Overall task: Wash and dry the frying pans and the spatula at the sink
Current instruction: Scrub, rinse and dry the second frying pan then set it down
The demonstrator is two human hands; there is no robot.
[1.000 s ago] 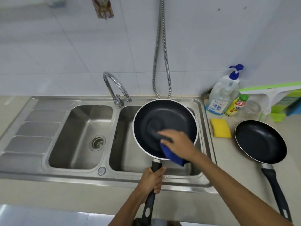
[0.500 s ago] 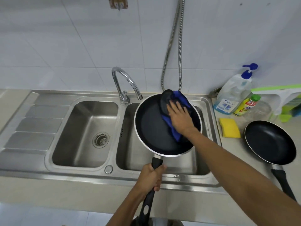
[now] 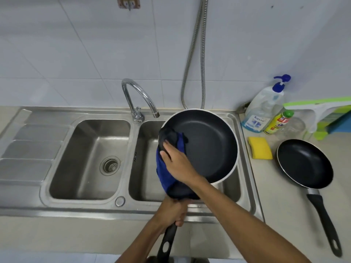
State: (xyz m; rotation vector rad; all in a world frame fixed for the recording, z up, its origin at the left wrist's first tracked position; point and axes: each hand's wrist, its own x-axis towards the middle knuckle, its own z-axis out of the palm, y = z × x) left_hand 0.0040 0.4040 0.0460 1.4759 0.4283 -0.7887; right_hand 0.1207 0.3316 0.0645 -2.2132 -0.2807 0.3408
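A large black frying pan [image 3: 209, 145] with a white rim hangs over the right sink basin [image 3: 144, 179]. My left hand [image 3: 175, 213] grips its black handle near the front edge of the sink. My right hand [image 3: 176, 162] presses a blue cloth [image 3: 163, 173] against the pan's left inner side, the cloth draped over the rim. A second, smaller black frying pan [image 3: 303, 164] lies on the counter to the right, its handle pointing toward me. No spatula is in view.
The chrome tap [image 3: 138, 99] arches between the two basins; the left basin [image 3: 89, 158] has a drain strainer. A yellow sponge [image 3: 260, 148], a soap pump bottle [image 3: 266, 107], a small yellow bottle [image 3: 277, 122] and a green-and-white squeegee [image 3: 319, 109] sit at the right. A metal hose [image 3: 193, 54] hangs on the wall.
My right hand has swept the blue cloth from the pan's near edge to its far edge and on to its left side. My left hand keeps its grip on the handle.
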